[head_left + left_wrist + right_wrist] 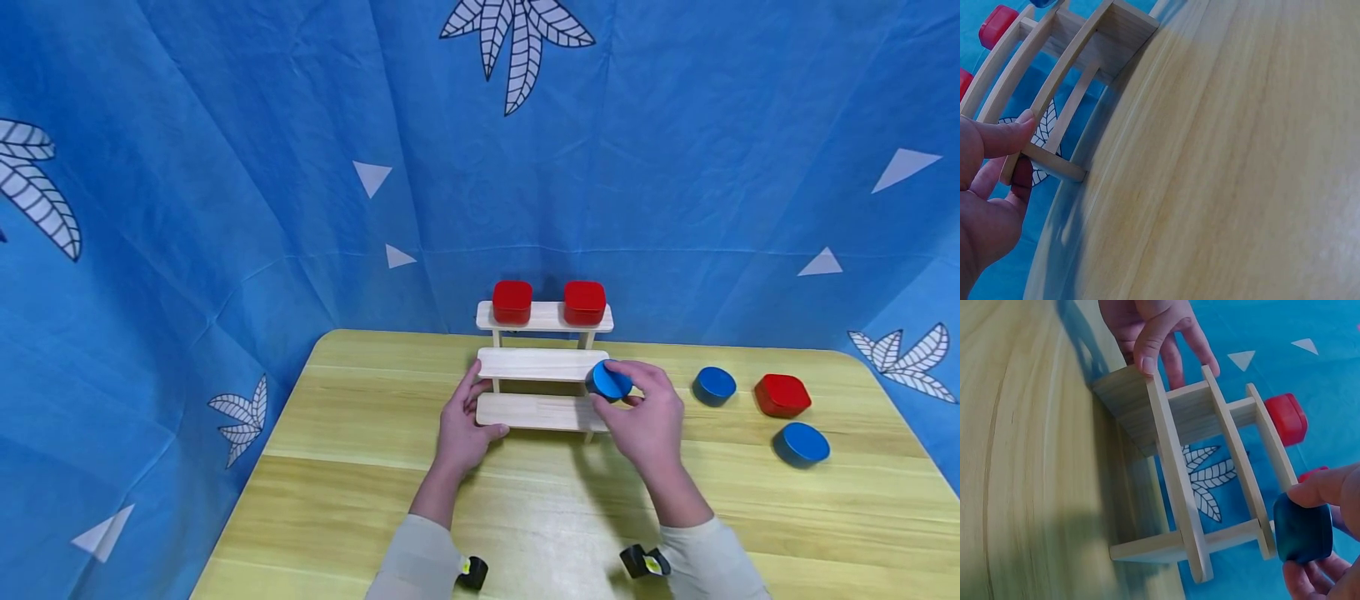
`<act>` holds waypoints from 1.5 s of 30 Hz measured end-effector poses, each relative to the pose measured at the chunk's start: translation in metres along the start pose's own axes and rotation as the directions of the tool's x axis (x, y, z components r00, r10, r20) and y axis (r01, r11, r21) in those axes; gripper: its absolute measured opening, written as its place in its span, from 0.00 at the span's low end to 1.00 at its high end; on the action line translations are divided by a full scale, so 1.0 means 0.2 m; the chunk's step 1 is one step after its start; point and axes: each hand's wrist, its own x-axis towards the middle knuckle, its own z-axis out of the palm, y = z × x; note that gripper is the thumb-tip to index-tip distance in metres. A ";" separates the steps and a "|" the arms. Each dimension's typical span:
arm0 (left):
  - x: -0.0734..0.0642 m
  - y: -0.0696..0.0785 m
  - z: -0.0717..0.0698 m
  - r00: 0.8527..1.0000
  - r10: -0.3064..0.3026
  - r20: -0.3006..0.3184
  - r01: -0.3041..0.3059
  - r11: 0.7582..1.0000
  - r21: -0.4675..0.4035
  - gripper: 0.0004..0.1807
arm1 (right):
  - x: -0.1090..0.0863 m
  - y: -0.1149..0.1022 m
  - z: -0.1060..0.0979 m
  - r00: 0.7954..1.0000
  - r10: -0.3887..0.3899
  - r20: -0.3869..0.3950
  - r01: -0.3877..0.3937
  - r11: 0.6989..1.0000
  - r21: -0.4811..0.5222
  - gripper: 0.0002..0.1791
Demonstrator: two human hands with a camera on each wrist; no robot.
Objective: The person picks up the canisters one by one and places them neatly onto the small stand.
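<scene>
A small three-tier wooden shelf stand (540, 364) stands at the middle of the table. My left hand (461, 429) grips its left end, the thumb on the lowest board's front edge in the left wrist view. My right hand (648, 417) pinches a small blue round container (609, 381) between thumb and fingers. That container is at the right end of the middle board, overlapping it in the head view. In the right wrist view the blue container (1302, 528) appears right beside the boards' ends. Two red square containers (512, 302) (585, 302) sit on the top board.
To the right on the wooden table (337, 475) are two more blue round containers (714, 387) (801, 445) and a red square container (782, 396). A blue patterned cloth (675, 167) hangs behind the table's back edge, close behind the stand.
</scene>
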 end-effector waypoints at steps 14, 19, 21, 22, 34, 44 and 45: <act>0.04 -0.12 -0.01 1.000 0.008 -0.005 -0.008 1.000 -0.021 0.62 | 0.00 -0.03 0.06 0.998 -0.058 0.012 0.058 0.998 0.001 0.26; 0.05 -0.11 0.00 1.000 0.000 -0.002 0.000 1.000 -0.017 0.62 | 0.00 -0.04 0.08 0.997 -0.078 0.021 0.078 0.997 -0.007 0.25; 0.05 -0.11 0.00 1.000 0.004 -0.005 -0.004 1.000 -0.025 0.63 | 0.01 -0.05 0.09 0.997 -0.080 0.024 0.080 0.997 -0.002 0.25; 0.05 -0.11 0.00 1.000 0.006 -0.006 -0.006 1.000 -0.031 0.63 | 0.01 -0.05 0.09 0.996 -0.082 0.027 0.082 0.997 -0.002 0.25; 0.05 -0.12 -0.01 1.000 0.028 -0.002 -0.028 0.999 -0.037 0.63 | 0.02 -0.08 0.14 0.989 -0.139 0.056 0.137 0.990 0.028 0.25; 0.05 -0.13 -0.01 0.998 0.066 0.001 -0.066 0.996 -0.053 0.65 | 0.03 -0.11 0.18 0.979 -0.198 0.050 0.198 0.980 0.015 0.24; 0.05 -0.13 -0.01 0.998 0.062 -0.002 -0.062 0.997 -0.048 0.65 | 0.03 -0.11 0.18 0.979 -0.195 0.055 0.195 0.981 0.014 0.24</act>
